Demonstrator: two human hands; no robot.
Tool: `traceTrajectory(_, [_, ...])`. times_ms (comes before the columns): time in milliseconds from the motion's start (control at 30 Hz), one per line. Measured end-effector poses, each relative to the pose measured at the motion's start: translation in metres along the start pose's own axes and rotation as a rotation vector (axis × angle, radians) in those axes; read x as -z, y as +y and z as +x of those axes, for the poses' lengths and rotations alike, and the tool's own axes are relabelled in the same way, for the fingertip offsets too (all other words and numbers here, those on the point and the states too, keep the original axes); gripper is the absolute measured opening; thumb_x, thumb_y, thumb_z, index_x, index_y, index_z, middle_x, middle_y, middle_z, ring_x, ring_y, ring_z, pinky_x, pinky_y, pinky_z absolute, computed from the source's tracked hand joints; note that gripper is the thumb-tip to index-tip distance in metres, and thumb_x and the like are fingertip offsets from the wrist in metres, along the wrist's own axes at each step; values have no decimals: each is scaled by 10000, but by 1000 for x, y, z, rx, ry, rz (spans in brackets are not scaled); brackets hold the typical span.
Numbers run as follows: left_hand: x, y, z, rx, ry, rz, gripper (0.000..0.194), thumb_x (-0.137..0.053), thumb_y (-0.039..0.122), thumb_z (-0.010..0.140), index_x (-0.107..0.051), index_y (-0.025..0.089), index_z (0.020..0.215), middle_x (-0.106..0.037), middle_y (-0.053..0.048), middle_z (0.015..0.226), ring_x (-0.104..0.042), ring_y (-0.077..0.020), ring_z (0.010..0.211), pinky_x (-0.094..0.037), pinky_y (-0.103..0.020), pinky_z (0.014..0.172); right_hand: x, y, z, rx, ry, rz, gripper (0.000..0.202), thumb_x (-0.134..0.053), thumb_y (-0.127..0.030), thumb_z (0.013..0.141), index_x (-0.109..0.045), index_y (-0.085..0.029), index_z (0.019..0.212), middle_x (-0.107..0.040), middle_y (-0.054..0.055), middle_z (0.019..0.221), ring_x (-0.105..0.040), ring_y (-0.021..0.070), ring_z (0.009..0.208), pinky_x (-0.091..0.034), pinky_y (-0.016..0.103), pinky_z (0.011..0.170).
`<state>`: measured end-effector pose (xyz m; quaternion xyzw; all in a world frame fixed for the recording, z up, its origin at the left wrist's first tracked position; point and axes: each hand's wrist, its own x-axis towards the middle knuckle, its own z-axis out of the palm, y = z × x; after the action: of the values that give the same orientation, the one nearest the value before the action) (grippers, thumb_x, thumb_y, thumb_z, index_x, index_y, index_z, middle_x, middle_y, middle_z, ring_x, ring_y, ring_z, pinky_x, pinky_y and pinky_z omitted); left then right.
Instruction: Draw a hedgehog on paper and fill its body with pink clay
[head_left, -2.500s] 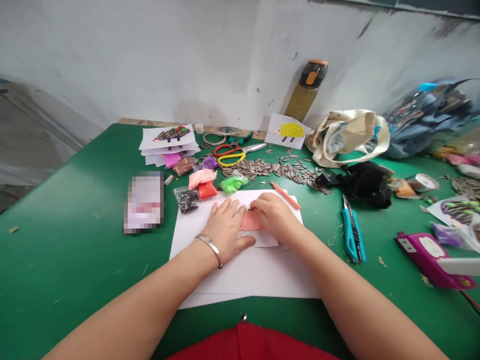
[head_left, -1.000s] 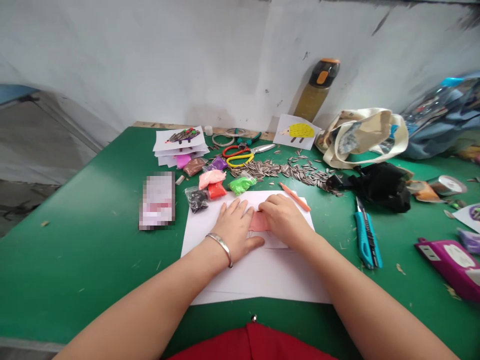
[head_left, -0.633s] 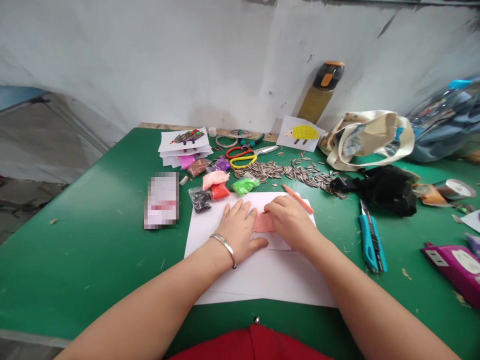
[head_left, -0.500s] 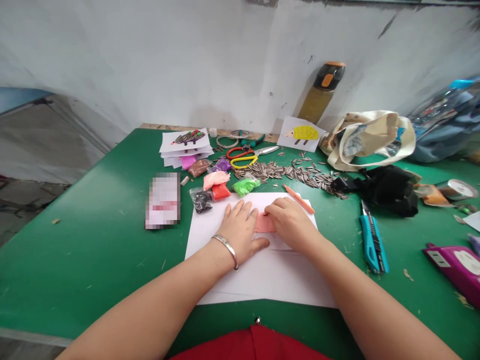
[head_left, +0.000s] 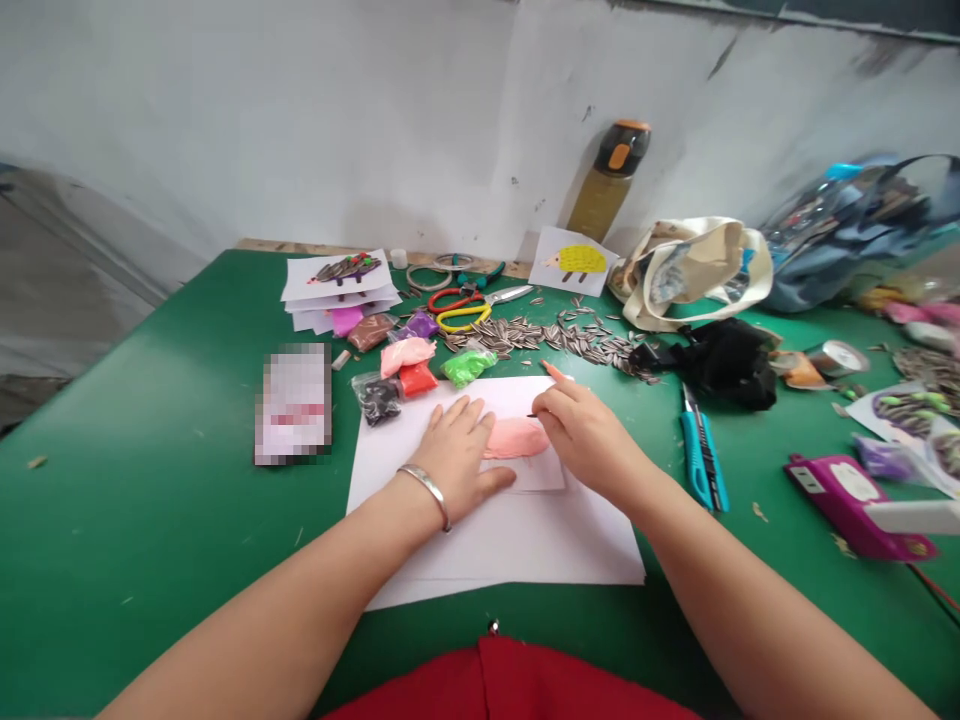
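Pink clay (head_left: pixel 517 438) lies flat on our paper card (head_left: pixel 544 480). Our left hand (head_left: pixel 461 455) rests spread at its left end; our right hand (head_left: pixel 564 415) pinches a dark sliver (head_left: pixel 532 415). We're probably shaping the upper edge; next calls for light pressure.

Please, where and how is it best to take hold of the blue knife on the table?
I would grip the blue knife around the rear half of its handle, the right hand, once free, coming from the near side. It lies on the green table with the broad handle end nearest and the narrow metal tip pointing away, so this likely avoids any edge.
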<state>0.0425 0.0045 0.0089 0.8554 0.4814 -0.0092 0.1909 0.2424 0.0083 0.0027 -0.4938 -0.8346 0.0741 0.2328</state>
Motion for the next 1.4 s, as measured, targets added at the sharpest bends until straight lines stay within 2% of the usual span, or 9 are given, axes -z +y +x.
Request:
traceTrajectory(67, [4,-4,1,-21,-43,-2,602,-598,458,829,-494,113,1312,-377,-190,1477,-294,-359,1374,-231,-550,1117,6,-4,-6,-28,-25,35,238,-369,-119,945,-575,-191,850,-604,51,823,-582,189,801,-435,412,929])
traceTrajectory(200, [6,-9,2,-54,-69,-19,598,-628,407,811,-492,123,1320,-375,-198,1468,-306,-360,1360,-255,-546,1104,2,-13,-22,-73,-155,96,186,-411,-129,931,-588,-171,890,-596,71,837,-567,199,796,-474,335,719])
traceTrajectory(367, [5,-10,1,-52,-65,-10,621,-641,405,803,-482,128,1336,-365,-199,1471,-298,-372,1364,-254,-552,1103,-9,-16,-33,-59,-150,79,186,-437,-94,913,-613,-144,880,-591,89,857,-546,203,830,-445,329,750])
traceTrajectory(600, [3,-9,1,-64,-51,5,622,-640,425,809,-491,121,1332,-371,-206,1468,-291,-380,1366,-242,-575,1105,-9,-17,-31,1,-129,58,202,-442,-78,905,-633,-129,866,-585,88,830,-526,190,809,-407,301,731])
traceTrajectory(867, [5,-8,2,-49,-70,22,618,-627,440,817,-496,124,1331,-378,-202,1459,-302,-376,1354,-242,-563,1103,-18,-14,-35,109,-127,-179,223,-435,-46,878,-600,-152,771,-574,70,810,-449,188,762,-333,316,707])
traceTrajectory(1067, [3,-8,2,-54,-58,21,624,-632,440,813,-495,122,1331,-373,-203,1458,-294,-374,1356,-244,-545,1102,-12,-14,-33,78,-98,-150,242,-415,-72,897,-602,-151,765,-566,70,799,-446,179,763,-308,303,692])
traceTrajectory(1267, [3,-8,2,-60,-40,22,573,-632,431,808,-517,143,1290,-408,-197,1435,-337,-368,1321,-277,-570,1073,-13,-16,-33,96,-143,-196,220,-445,-68,884,-591,-157,747,-561,62,783,-430,180,749,-292,308,686])
traceTrajectory(1400, [3,-8,2,-60,-49,18,589,-623,436,810,-504,133,1301,-386,-207,1449,-317,-372,1332,-258,-565,1082,-10,-16,-34,73,-142,-181,235,-429,-60,887,-594,-156,751,-562,68,789,-440,183,759,-297,307,687])
